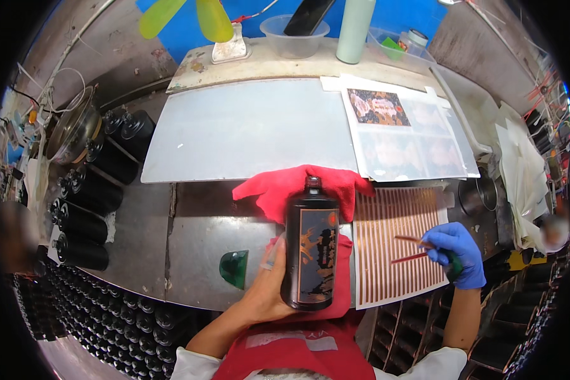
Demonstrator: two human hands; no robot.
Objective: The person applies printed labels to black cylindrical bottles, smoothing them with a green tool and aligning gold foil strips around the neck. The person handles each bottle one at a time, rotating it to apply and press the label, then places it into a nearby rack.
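My left hand [269, 282] is closed round the lower side of a dark bottle [311, 253] with a black and copper label and an uncapped-looking neck. The bottle leans over a red cloth [266, 190] near the table's front edge. My right hand [459, 250], in a blue glove, is closed. Thin brown strips [408, 258] stick out from its fingers toward the left, and a green scraper [454, 266] shows in the palm. Beneath that hand lies a white sheet [389, 278] lined with copper-brown strips. A second green scraper [234, 269] rests left of the bottle.
Several black bottles [85, 221] lie along the left side, with many more below the table. A pale board [253, 126] covers the back, beside sheets of printed labels [411, 149]. Behind them stand a clear bowl [294, 41], a pale green flask [354, 31] and a fan [215, 22].
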